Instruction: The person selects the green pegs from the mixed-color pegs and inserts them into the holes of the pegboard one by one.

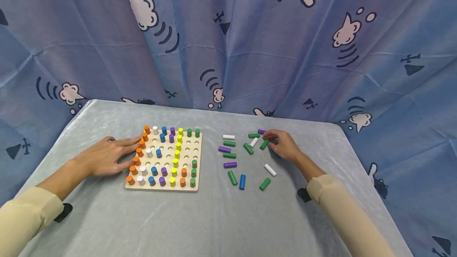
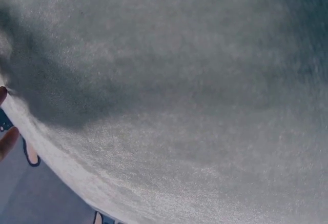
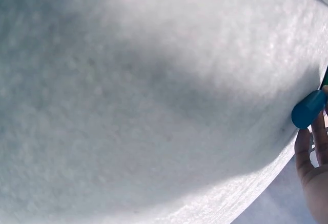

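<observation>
My left hand [image 1: 103, 156] rests at the left edge of a wooden pegboard [image 1: 168, 187], its outstretched fingertips right at the orange pegs [image 1: 139, 152] of the outer column. Only two of its fingertips [image 2: 7, 142] show in the left wrist view. At the far right of the loose pegs, my right hand [image 1: 283, 144] has its fingers curled low over the table. In the right wrist view those fingers pinch a blue peg [image 3: 309, 109], which the hand hides in the head view. Just beside them lie a green peg [image 1: 264, 144] and a purple peg [image 1: 262, 131].
Loose green, purple and white pegs [image 1: 270, 169] lie right of the board, with a blue one [image 1: 242, 182] nearer the front. Standing white, blue, purple, yellow [image 1: 175, 163] and green pegs fill parts of the board. A patterned curtain [image 1: 228, 70] hangs behind the cloth-covered table [image 1: 228, 225].
</observation>
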`<state>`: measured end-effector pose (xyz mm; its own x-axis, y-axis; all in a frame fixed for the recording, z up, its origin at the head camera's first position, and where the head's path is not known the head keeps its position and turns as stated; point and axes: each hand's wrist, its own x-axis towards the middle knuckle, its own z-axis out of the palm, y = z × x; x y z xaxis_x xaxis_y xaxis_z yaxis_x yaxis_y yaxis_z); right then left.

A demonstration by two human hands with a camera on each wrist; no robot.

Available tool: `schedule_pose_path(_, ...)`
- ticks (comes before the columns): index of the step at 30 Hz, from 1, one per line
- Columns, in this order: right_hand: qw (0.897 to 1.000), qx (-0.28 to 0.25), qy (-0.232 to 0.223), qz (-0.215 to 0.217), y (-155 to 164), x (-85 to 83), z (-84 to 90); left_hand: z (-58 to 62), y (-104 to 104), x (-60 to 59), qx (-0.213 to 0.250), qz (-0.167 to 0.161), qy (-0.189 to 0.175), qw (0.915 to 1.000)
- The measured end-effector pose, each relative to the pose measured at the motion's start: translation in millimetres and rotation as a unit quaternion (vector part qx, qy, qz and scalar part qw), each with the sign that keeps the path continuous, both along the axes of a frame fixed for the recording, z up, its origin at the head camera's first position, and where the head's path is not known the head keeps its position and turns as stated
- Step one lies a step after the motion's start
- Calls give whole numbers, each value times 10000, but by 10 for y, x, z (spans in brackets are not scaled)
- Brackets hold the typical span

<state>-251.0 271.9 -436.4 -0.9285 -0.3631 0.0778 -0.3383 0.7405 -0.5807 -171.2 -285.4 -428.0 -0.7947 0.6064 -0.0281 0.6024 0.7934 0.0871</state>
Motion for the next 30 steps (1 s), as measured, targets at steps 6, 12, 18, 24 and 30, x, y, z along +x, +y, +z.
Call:
schedule_pose_path(6, 10000, -4, 54, 20, 0, 2, 9, -2, 11, -7, -47, -31, 34, 10000)
schedule_pose_path(12, 10000, 65, 48, 43, -2, 3, 38, 7, 18, -12, -67, -43, 7, 10000)
schedule_pose_path(18, 9999, 107, -43, 12, -4, 4, 115, 4, 16, -1, -38, -56, 19, 10000)
schedule_pose_path(24, 9998, 131, 41, 110, 11, -2, 220, -15, 8, -1, -55, -27, 17, 10000)
schedule_pose_path(30, 9996, 180, 170, 125, 12, -7, 286, -17, 1, 1, -87, -40, 43, 9999)
